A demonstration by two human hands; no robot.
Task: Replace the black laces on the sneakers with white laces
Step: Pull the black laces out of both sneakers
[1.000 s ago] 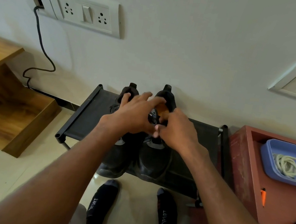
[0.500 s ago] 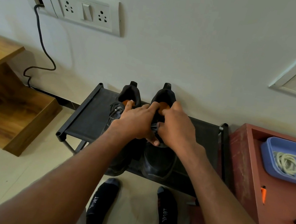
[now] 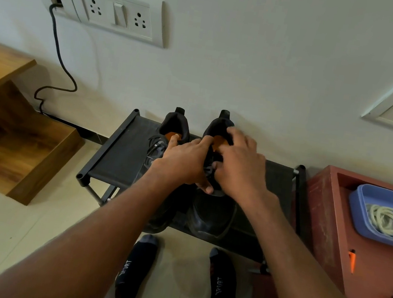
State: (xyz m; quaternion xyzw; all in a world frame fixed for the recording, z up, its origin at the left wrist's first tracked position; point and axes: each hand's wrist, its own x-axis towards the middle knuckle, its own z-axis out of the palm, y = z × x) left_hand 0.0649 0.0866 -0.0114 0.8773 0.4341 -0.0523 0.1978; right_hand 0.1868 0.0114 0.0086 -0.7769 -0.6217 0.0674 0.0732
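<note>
Two black sneakers stand side by side on a low black rack [image 3: 121, 162], heels to the wall. The left sneaker [image 3: 170, 125] shows its tied black lace [image 3: 155, 148] and orange insole. My left hand [image 3: 182, 163] reaches across to the right sneaker [image 3: 210, 218], fingers spread toward the collars, thumb on its lacing. My right hand [image 3: 242, 167] curls over that sneaker's tongue and collar, thumb by its black lace [image 3: 208, 171]. Most of that lace is hidden by my hands. White laces [image 3: 383, 221] lie coiled in a blue tray [image 3: 362, 201] at the right.
The blue tray sits on a red cabinet [image 3: 328, 221] right of the rack. A wooden shelf unit [image 3: 13, 143] stands at the left, with a black cable [image 3: 58, 55] running down the wall from a socket plate. My socked feet [image 3: 134, 275] stand before the rack.
Both hands have moved up the right sneaker from its mid lacing toward the tongue and collar. My right fingers now cover the shoe's opening. The view has shifted slightly.
</note>
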